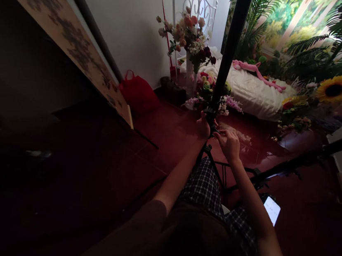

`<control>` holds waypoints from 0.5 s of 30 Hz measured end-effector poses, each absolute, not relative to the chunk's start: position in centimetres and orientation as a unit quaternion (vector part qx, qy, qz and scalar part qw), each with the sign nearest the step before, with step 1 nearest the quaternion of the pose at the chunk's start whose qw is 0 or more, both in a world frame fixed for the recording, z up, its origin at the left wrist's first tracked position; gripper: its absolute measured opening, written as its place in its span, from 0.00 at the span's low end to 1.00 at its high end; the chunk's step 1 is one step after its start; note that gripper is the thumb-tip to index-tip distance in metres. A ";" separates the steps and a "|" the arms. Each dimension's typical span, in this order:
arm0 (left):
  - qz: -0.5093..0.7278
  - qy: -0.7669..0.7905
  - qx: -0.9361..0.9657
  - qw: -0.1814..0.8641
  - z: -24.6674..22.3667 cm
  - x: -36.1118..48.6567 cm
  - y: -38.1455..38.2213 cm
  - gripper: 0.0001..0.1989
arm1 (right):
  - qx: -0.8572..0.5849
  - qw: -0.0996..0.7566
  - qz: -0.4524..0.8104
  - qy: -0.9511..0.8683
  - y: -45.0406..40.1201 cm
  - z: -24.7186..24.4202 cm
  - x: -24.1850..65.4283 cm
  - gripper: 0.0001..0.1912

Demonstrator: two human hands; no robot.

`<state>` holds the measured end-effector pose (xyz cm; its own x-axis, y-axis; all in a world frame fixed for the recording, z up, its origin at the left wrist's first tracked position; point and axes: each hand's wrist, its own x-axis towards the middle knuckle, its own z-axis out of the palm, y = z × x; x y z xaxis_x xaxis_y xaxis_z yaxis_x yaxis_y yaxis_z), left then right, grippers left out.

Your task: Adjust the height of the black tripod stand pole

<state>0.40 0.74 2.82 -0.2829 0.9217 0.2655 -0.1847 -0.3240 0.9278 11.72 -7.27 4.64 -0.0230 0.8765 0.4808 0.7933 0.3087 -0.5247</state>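
A black stand pole (230, 48) rises from between my legs past the top of the head view. My left hand (203, 127) is wrapped round its lower part, just by a dark joint. At the right side of that joint, my right hand (229, 143) pinches a small dark part, perhaps a knob, mostly hidden by the fingers. Thin black legs and braces (223, 174) spread below the hands. A second black pole (307, 155) with clamps slants off to the right. On my right thigh lies a lit phone (272, 209).
A red bag (138, 93) rests on the floor by the wall. Artificial flowers (188, 34) stand before a white metal bed frame and a bed (253, 90). Sunflowers (334, 88) are at the right. A patterned panel (67, 34) leans at the left.
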 end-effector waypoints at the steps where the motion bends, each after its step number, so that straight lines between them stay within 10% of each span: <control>1: 0.685 0.415 0.441 0.406 2.7 0.4 0.8 0.39 | -0.595 0.392 0.075 -0.698 -7.0 4.6 11.6 0.21; 15: 0.675 0.438 0.460 0.376 2.9 0.5 0.2 0.41 | -0.535 0.600 0.270 -0.530 -11.3 4.3 16.7 0.21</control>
